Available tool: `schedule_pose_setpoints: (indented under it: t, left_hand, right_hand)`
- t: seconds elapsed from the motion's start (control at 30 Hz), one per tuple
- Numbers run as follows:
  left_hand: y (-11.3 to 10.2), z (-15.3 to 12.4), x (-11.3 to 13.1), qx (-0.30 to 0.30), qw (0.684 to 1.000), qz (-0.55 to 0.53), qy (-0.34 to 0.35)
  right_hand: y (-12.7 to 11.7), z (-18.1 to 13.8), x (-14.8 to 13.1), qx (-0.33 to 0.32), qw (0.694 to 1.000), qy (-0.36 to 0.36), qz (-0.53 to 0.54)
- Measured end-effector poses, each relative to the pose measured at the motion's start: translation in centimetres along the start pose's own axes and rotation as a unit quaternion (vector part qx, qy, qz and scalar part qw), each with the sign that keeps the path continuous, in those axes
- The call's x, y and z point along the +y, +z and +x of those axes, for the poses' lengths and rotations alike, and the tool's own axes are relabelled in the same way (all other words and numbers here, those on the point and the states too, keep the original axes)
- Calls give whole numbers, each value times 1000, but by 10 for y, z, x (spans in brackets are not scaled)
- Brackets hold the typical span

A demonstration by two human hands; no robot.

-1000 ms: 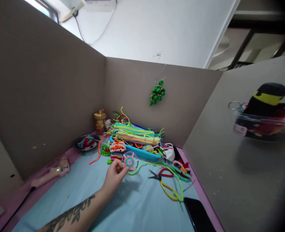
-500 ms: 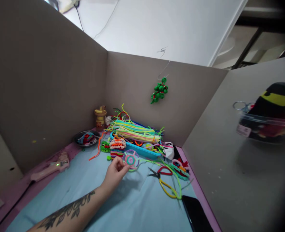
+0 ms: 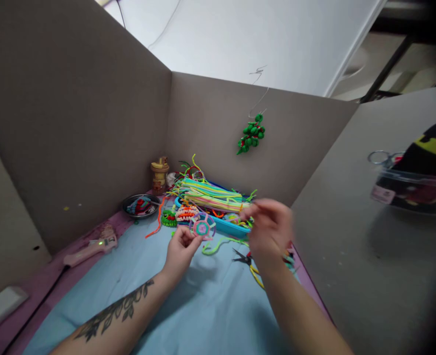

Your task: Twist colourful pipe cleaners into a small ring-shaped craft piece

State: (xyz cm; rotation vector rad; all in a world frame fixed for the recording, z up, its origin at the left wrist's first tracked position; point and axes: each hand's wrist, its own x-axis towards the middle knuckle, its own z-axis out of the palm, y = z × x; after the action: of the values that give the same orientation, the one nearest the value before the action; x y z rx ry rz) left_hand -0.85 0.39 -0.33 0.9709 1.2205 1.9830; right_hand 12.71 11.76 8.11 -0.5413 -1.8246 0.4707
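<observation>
Head view, going left to right: a pink glue gun (image 3: 90, 248) lies on the pink edge of the mat, its green light on, well apart from my hands. Behind it sit a small dark dish (image 3: 141, 205) with coloured scraps and a little tan bottle (image 3: 159, 172) against the cardboard wall.

My left hand (image 3: 180, 248) is raised over the blue cloth (image 3: 203, 315), thumb and fingertips pinched on the rim of a small woven pipe-cleaner wheel (image 3: 202, 228). It has pink spokes and a pink outer ring, with a few turns of teal and purple filling only the centre. By my reckoning the weaving is begun but far from finished, since the spokes stand bare between that core and the rim.

A loose green pipe cleaner (image 3: 218, 243) trails on the cloth just under the wheel. Behind it the blue tray (image 3: 225, 226) holds a heap of bright stems.

My right hand (image 3: 270, 228) is blurred, hovering over the tray's right end; I cannot tell whether its fingers are closed on anything. Small scissors (image 3: 243, 257) lie below it, untouched.
</observation>
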Motion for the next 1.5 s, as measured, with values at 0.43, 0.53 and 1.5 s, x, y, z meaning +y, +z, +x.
schedule_pose_setpoints:
  t: [0.43, 0.53, 1.5]
  left_hand:
    - [-11, 16, -8, 43, 999, -3, 15]
    - [-10, 15, -6, 41, 999, -8, 14]
    - [-8, 11, -4, 13, 1000, -6, 10]
  right_hand:
    - [115, 70, 96, -265, 836, 70, -476]
    - [112, 72, 98, -293, 820, 62, -488]
    - [-56, 161, 34, 133, 967, 14, -218]
